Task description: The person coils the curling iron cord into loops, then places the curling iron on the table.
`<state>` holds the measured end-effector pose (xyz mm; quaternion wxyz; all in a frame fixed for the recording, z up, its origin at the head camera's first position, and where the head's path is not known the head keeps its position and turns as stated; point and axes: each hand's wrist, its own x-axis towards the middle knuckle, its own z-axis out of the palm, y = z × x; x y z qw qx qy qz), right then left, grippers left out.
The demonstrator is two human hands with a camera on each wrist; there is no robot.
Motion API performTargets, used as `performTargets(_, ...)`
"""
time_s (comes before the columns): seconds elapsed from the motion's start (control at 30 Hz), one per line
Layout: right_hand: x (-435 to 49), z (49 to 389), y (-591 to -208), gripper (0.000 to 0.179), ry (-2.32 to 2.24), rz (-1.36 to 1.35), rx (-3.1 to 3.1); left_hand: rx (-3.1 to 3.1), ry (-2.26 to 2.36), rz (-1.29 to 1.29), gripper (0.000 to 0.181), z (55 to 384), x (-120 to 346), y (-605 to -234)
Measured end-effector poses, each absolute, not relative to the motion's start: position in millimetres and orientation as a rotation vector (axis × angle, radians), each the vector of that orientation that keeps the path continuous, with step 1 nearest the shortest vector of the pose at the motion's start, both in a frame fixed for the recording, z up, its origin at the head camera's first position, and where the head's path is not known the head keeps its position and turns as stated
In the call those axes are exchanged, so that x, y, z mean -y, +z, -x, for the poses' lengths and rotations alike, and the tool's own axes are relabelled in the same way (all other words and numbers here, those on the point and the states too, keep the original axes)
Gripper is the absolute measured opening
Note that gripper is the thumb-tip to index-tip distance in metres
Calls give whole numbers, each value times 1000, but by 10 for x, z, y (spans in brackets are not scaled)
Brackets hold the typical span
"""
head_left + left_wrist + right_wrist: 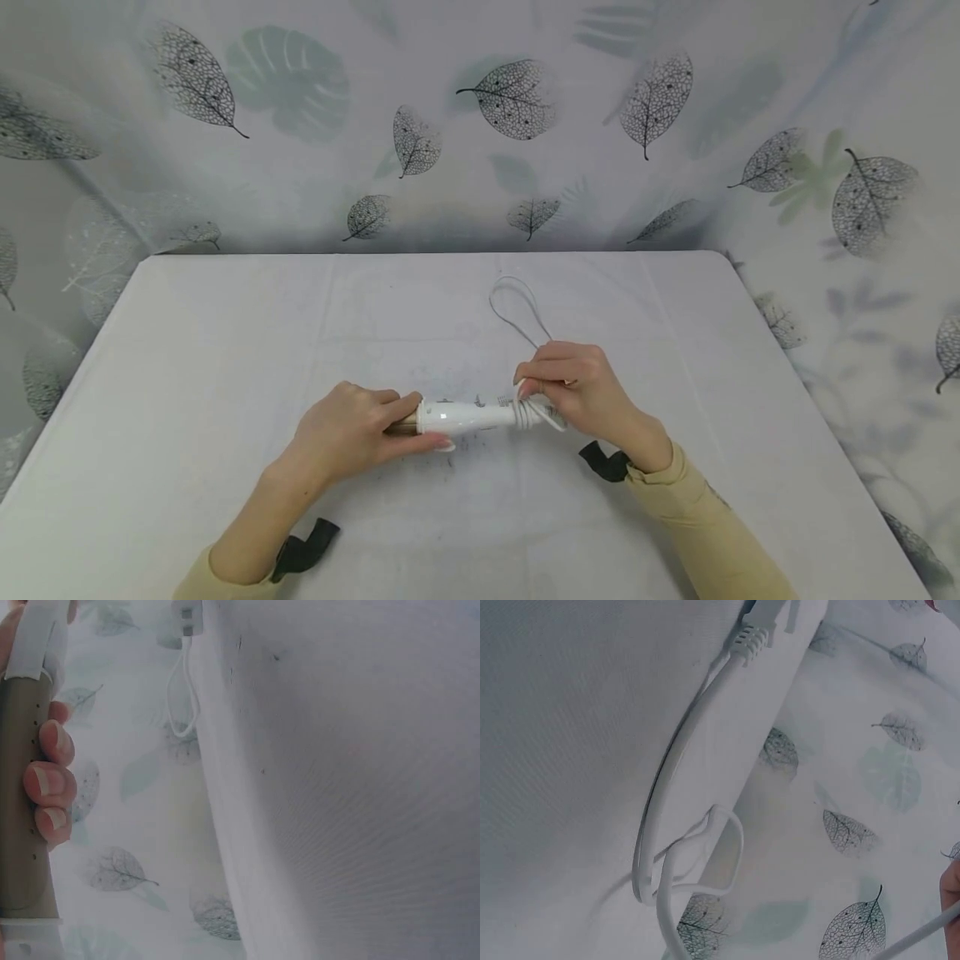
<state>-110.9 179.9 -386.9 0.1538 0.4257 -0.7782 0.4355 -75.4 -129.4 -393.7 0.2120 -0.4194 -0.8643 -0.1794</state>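
Observation:
A white-handled curling iron [468, 417] with a gold-brown barrel [16, 802] lies crosswise in front of me. My left hand [352, 429] grips it at the barrel, with the fingers [51, 784] curled round the brown part in the left wrist view. White cord [522, 414] is wound round the right end of the handle. There my right hand [573, 379] pinches the cord between thumb and fingers. Past that hand, a loop of cord reaches toward the back of the table. In the right wrist view the cord [654, 802] hangs in long bends below a ribbed white end piece [754, 637].
A white cloth covers the table [225, 333]. Behind it and at both sides hangs a leaf-patterned curtain [300, 167]. Black straps [306, 550] show at both wrists, beside beige sleeves [705, 525].

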Motion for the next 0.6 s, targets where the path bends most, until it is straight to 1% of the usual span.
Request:
performTargets(0.07, -1808, 1110, -3867, 23, 1301, -1253, 2229, 2387, -502, 1184, 46, 758, 1297, -3936)
performTargets(0.17, -1814, 1103, -3856, 29, 1430, -1297, 2244, 2337, -485, 1217, 48, 764, 1300, -3931)
performTargets(0.27, -1820, 1085, -3837, 28, 1545, -1281, 2290, 2283, -461, 1226, 50, 768, 1297, -3924)
performTargets(0.43, -1853, 1070, -3797, 16, 1626, -1201, 2374, 2221, -457, 1220, 51, 766, 1281, -3923)
performTargets(0.53, -1864, 1080, -3795, 17, 1705, -1198, 2388, 2171, -430, 1220, 52, 760, 1273, -3919)
performTargets(0.6, -1862, 1084, -3805, 21, 1744, -1194, 2389, 2136, -406, 1220, 52, 757, 1270, -3908)
